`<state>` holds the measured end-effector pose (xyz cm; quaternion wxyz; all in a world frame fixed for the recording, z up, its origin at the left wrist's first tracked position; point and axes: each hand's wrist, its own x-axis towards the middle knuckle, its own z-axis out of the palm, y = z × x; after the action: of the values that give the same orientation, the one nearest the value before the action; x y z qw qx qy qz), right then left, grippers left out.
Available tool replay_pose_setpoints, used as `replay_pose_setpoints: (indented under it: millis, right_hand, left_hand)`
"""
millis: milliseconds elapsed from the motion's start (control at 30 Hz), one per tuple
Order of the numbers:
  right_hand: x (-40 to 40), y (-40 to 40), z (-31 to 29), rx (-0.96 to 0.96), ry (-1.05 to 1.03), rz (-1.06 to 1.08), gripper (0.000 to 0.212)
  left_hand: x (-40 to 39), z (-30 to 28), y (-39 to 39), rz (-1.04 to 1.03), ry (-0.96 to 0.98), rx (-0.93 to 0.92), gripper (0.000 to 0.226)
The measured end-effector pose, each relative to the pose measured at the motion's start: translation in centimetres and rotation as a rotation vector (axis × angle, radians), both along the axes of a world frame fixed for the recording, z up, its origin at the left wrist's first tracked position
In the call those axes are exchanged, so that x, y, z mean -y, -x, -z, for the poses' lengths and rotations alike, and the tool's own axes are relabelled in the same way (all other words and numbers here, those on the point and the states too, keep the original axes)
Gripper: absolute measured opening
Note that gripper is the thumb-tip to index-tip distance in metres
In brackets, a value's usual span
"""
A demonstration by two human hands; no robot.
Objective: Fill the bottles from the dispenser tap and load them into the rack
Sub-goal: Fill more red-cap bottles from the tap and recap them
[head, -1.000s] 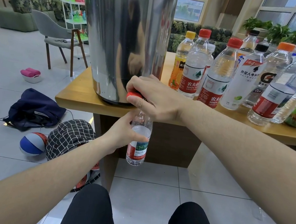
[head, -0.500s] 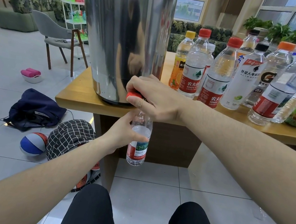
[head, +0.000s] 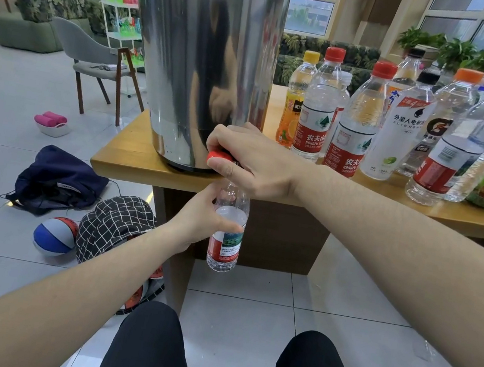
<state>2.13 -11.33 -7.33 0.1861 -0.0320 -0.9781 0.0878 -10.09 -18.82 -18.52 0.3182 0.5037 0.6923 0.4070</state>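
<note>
Filling a bottle at the dispenser tap.
Nearest, we see our left hand (head: 199,224) curled round the bottle (head: 226,238) below the table (head: 130,162) edge; our right hand (head: 247,162) pinches the red tap (head: 218,155), hiding the spout; behind stand the steel dispenser (head: 200,59) and capped bottles (head: 355,122).

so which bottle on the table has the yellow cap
The orange juice bottle, leftmost in the row on the table, right beside the steel dispenser. Its neighbours wear red, orange or black caps.
</note>
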Motion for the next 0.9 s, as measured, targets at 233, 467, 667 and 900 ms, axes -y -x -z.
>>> replay_pose_setpoints:
  millis: [233, 467, 667, 900]
  right_hand:
    - [-0.02, 0.06, 0.06, 0.001, 0.008, 0.013, 0.018]
    - [0.04, 0.02, -0.04, -0.004, 0.007, 0.000, 0.017]
    - [0.09, 0.05, -0.12, -0.010, 0.007, -0.005, 0.017]
    - [0.06, -0.05, -0.06, -0.010, 0.006, -0.007, 0.017]
  left_hand:
    - [0.00, 0.05, -0.10, -0.005, -0.002, -0.015, 0.087]
    - [0.11, -0.12, -0.15, 0.000, 0.002, -0.014, 0.087]
    - [0.13, -0.14, -0.18, -0.004, 0.004, -0.010, 0.088]
    - [0.12, -0.07, -0.20, -0.001, 0.002, -0.014, 0.088]
